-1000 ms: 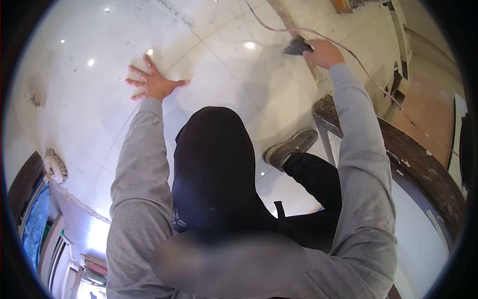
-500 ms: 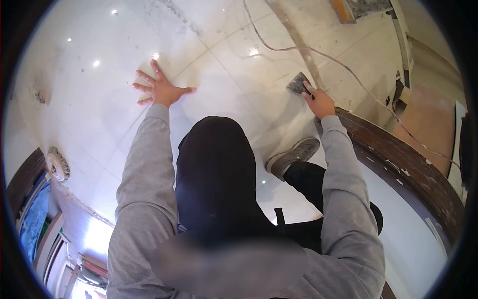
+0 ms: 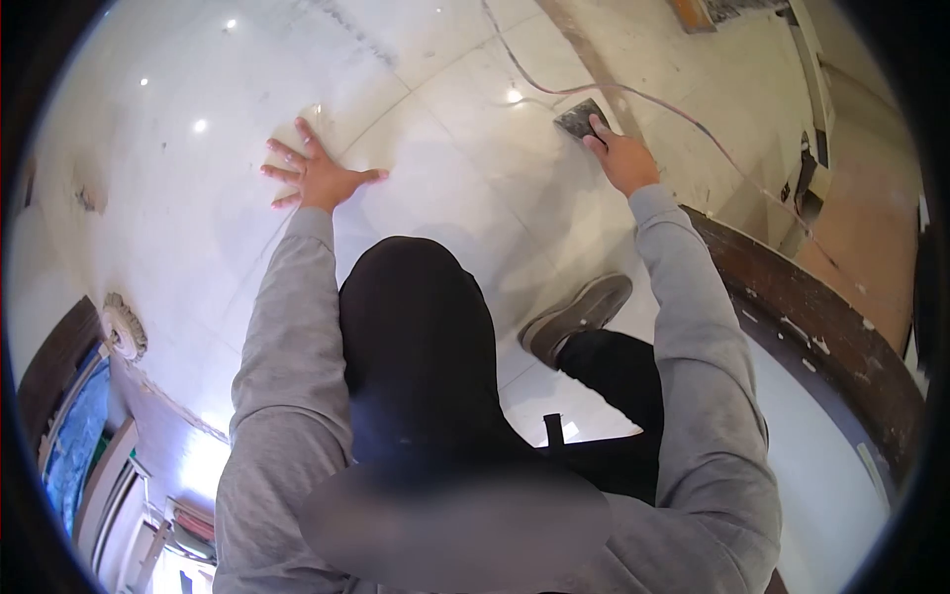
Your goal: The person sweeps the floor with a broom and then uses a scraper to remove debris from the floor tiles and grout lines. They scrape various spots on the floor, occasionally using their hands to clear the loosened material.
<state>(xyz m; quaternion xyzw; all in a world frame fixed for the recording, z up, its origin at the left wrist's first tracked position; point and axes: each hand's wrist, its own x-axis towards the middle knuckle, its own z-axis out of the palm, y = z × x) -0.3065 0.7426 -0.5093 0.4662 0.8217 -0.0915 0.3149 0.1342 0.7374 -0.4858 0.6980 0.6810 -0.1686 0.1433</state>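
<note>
My left hand (image 3: 315,168) lies flat on the glossy white floor tiles (image 3: 445,188), fingers spread, holding nothing. My right hand (image 3: 620,158) presses a small dark grey pad or scraper (image 3: 581,120) against the tile beside a grout line (image 3: 584,61). Both arms are in grey sleeves and reach forward over my dark-trousered knee (image 3: 421,337).
A thin pinkish cable (image 3: 693,124) runs across the floor past my right hand. My grey shoe (image 3: 577,315) rests on the tile. A curved dark wooden rim (image 3: 821,337) stands at the right. A carved wooden frame (image 3: 69,396) sits at the lower left.
My right hand has slid the pad forward, away from me, after pulling it back half a second ago. My left hand has stayed planted on the tile.
</note>
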